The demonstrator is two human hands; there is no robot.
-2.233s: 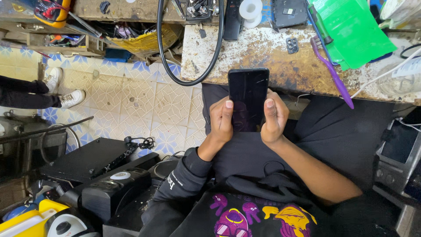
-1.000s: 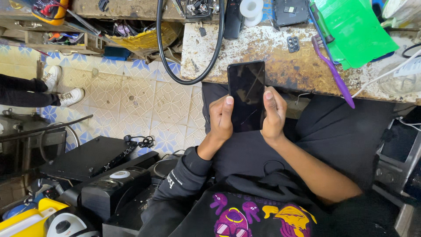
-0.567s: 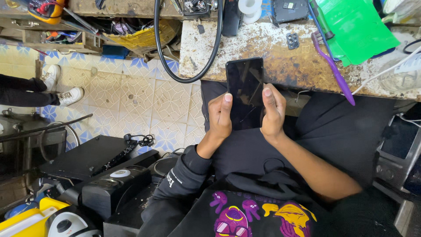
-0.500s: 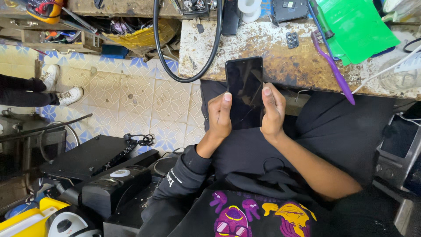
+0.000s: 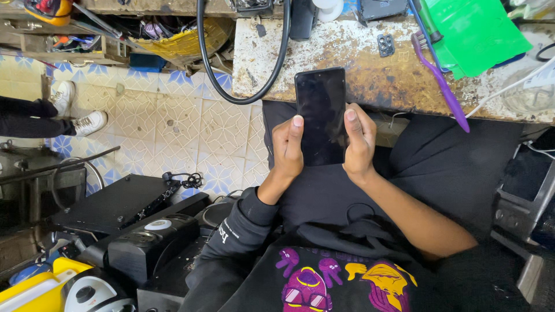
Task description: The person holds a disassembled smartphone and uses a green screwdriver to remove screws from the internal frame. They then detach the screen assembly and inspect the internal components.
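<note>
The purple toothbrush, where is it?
In the head view, the purple toothbrush lies on the worn bench at upper right, beside the green sheet, right of the phone held in both hands.

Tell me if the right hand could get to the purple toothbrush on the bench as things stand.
Probably yes. The purple toothbrush lies in the open on the workbench, just beyond the right hand, nothing between them. But that hand grips the black phone and would have to let go.
</note>
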